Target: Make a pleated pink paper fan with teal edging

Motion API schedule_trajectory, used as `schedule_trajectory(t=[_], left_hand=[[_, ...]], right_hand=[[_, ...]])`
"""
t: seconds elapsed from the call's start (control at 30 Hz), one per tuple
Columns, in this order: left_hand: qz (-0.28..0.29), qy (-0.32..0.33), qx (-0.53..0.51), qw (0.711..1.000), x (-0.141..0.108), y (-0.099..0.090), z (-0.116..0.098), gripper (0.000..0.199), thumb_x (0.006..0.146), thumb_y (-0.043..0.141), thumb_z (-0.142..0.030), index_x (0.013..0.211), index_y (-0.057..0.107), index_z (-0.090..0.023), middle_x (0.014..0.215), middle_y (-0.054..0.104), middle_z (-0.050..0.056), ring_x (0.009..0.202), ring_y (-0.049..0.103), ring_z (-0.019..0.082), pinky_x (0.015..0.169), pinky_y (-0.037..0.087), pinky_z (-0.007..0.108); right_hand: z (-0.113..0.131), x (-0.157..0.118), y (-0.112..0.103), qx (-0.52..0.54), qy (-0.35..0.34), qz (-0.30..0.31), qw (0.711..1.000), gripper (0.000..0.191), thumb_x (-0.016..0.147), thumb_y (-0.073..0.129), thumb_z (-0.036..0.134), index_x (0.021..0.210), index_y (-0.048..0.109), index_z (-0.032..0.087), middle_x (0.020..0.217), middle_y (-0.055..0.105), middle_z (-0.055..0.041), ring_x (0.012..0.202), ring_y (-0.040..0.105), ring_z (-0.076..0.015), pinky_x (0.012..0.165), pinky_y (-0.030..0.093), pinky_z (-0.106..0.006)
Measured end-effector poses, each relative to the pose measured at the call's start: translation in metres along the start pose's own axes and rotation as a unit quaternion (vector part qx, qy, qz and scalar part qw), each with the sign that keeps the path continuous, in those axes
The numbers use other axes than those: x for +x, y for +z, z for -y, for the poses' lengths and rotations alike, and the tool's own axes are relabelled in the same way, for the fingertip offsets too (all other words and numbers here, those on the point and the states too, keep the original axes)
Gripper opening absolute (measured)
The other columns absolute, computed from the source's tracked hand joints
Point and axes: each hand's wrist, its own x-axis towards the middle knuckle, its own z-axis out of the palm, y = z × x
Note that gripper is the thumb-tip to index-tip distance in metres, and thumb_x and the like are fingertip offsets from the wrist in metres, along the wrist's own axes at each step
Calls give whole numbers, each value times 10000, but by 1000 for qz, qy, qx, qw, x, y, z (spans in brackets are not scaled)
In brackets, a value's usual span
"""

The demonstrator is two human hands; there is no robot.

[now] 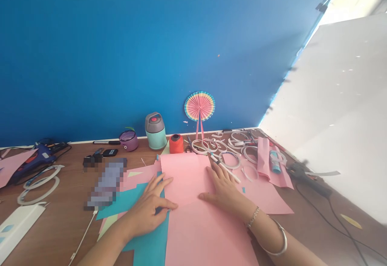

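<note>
A large pink paper sheet (208, 233) lies in front of me, with a crosswise fold line and its far edge curling slightly. My left hand (151, 207) rests on its left edge, fingers spread, the thumb tip on the paper near the fold. On the right part of the sheet lies my right hand (223, 189), fingers apart and flat, beside a white pen (225, 169). Teal paper (151, 233) shows under and left of the pink sheet. More pink paper (266, 197) lies to the right.
Behind the paper stand a red thread spool (176, 143), a teal flask (156, 133), a purple cup (128, 140) and a round paper fan (200, 106). White rings (229, 160) lie at the back right. A power strip (19, 229) is at left, a cable (329, 227) at right.
</note>
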Motion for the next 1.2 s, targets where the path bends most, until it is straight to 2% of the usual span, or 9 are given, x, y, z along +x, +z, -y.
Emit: schedule_trajectory(t=[0.17, 0.23, 0.57, 0.77, 0.9, 0.97, 1.07, 1.13, 1.2], left_hand=[[-25, -31, -24, 999, 5, 6, -4, 182, 820, 575, -247, 850, 741, -315, 1492, 308, -32, 1390, 151, 353, 1084, 190, 630], [-32, -49, -25, 998, 6, 9, -5, 151, 818, 588, -271, 784, 733, -290, 1497, 297, -31, 1393, 139, 349, 1085, 163, 637], [-29, -76, -45, 996, 8, 23, 0, 134, 808, 525, -149, 797, 632, -229, 1515, 249, 24, 1411, 58, 321, 1059, 110, 673], [-7, -79, -71, 994, 8, 21, 4, 121, 839, 532, -205, 801, 642, -239, 1526, 232, 18, 1414, 50, 323, 1051, 87, 687], [-1, -81, -81, 993, 8, 16, 6, 211, 867, 493, -214, 815, 690, -272, 1534, 208, -32, 1417, 37, 313, 1059, 62, 681], [2, -84, -83, 993, 7, 14, 5, 288, 869, 453, -168, 830, 710, -292, 1533, 204, -54, 1417, 32, 307, 1064, 62, 674], [1, -78, -82, 994, 8, 12, 5, 383, 843, 404, -91, 833, 723, -302, 1530, 201, -77, 1418, 43, 295, 1080, 73, 652], [-6, -70, -79, 994, 8, 13, 5, 418, 812, 390, -53, 827, 726, -301, 1529, 196, -91, 1419, 61, 286, 1093, 86, 634], [-17, -62, -74, 995, 7, 16, 6, 437, 782, 387, -29, 819, 728, -299, 1525, 206, -97, 1417, 92, 283, 1100, 101, 623]], right_hand=[[-1, 2, 4, 2, 12, 19, 1000, 961, 690, 528, 703, 1451, 236, 193, 1537, 109, -127, 1400, 34, -363, 1083, 186, -531], [0, 2, 3, 3, 18, 25, 1000, 963, 687, 529, 704, 1453, 241, 195, 1540, 110, -125, 1402, 32, -361, 1088, 178, -533], [3, 2, -4, -3, 31, 45, 999, 994, 683, 521, 719, 1464, 227, 180, 1542, 96, -142, 1407, 41, -349, 1096, 149, -530], [-8, 4, -4, -2, 11, 58, 998, 950, 706, 513, 712, 1466, 226, 220, 1537, 130, -146, 1399, 76, -372, 1078, 160, -562], [-12, 6, -13, 16, 6, 76, 997, 879, 715, 566, 634, 1447, 277, 242, 1527, 179, -122, 1389, 134, -361, 1065, 212, -543], [-9, 6, -19, 33, -15, 40, 999, 768, 714, 607, 557, 1382, 391, 246, 1504, 240, -114, 1361, 213, -350, 1037, 279, -505], [4, 1, -27, 50, -80, -63, 994, 497, 734, 626, 374, 1199, 557, 213, 1379, 414, -126, 1242, 378, -312, 964, 356, -432], [16, -5, -29, 49, -186, -51, 980, 298, 765, 572, 246, 1059, 616, 231, 1113, 587, -90, 1026, 512, -248, 866, 391, -385], [27, -10, -27, 19, -263, -12, 965, 165, 755, 529, 164, 869, 633, 221, 891, 612, -55, 851, 522, -207, 762, 383, -349]])
